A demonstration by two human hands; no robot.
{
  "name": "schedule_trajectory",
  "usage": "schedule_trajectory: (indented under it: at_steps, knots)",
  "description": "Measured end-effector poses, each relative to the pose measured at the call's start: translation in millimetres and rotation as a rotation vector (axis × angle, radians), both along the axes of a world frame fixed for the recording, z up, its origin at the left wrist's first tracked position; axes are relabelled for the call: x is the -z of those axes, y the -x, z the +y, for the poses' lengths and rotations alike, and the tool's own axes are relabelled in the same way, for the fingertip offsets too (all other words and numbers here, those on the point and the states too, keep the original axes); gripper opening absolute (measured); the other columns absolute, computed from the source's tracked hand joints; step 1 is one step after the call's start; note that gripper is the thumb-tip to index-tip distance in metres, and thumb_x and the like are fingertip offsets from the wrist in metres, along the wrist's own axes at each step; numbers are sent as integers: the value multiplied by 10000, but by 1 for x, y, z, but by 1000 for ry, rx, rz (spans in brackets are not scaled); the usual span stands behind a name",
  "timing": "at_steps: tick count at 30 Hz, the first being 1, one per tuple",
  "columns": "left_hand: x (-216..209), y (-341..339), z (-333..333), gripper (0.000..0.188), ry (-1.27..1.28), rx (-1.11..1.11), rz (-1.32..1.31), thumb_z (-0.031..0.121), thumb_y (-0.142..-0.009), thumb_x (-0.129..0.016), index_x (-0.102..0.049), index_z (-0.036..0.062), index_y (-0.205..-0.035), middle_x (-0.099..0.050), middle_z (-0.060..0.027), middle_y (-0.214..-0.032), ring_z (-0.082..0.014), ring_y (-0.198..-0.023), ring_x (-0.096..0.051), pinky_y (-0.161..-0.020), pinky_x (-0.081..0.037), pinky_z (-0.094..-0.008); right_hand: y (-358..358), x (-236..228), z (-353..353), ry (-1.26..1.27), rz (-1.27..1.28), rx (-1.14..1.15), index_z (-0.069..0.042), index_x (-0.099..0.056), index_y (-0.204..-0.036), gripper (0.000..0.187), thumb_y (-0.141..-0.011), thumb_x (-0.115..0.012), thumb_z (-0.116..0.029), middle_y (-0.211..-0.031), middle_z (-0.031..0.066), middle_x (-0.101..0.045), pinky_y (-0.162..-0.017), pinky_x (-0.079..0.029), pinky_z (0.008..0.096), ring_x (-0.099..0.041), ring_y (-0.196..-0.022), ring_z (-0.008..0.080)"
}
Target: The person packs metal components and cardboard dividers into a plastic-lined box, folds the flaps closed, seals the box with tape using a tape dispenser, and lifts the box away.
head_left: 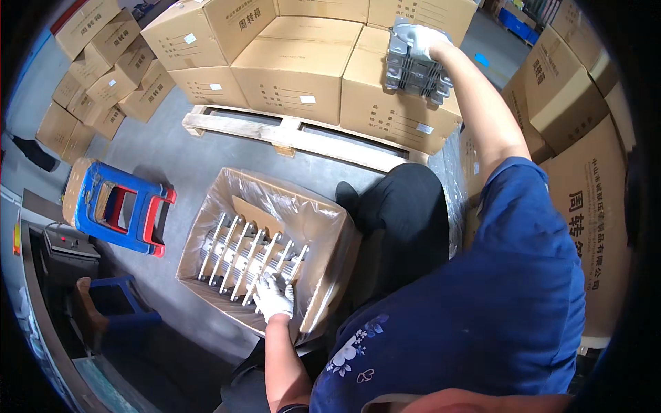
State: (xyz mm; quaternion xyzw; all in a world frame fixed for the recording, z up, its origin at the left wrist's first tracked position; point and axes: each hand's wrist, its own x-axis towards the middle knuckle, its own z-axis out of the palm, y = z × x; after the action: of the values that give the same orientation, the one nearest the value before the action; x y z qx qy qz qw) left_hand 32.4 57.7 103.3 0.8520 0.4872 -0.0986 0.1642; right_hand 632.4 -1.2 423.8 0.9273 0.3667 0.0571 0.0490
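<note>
My left hand (274, 300), in a white glove, reaches into an open carton (330, 265) lined with clear plastic. Its fingers are spread and touch a row of silvery metal parts (241, 258) standing on edge in the box. Far off at the upper right, my right hand (427, 43), gloved too, is closed over the top of a group of grey metal castings (415, 74). These castings sit on a closed carton (392, 113). The fingertips of my right hand are partly hidden among them.
Closed cartons (296, 51) are stacked on a wooden pallet (258, 133) ahead. More cartons (103, 65) stand at the far left, and tall ones (585, 199) at the right. A blue and red stool (124, 210) is on the floor left of the open carton. My knee (413, 206) is beside it.
</note>
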Motion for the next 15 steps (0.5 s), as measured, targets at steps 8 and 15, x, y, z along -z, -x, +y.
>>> schedule_trajectory:
  at_steps: [8,15]
  knots:
    - [-5,4,-6,577,-53,58,-23,389,-807,-571,-486,71,-1281,-345,-132,-1421,-279,-1329,-277,-1067,-207,-494,-25,22,-19,-308,12,-53,-84,-607,-1115,516,-729,-593,-425,-1077,177,-620,-883,-439,389,-578,-1018,323]
    - [18,35,35,539,-269,90,-227,209,-821,-614,-450,42,-1307,-341,-209,-1403,-356,-1270,-359,-1063,-285,-376,66,-63,-24,-470,-608,-418,-52,-646,-995,249,-780,-604,-171,-864,129,-650,-566,-517,379,-623,-701,222]
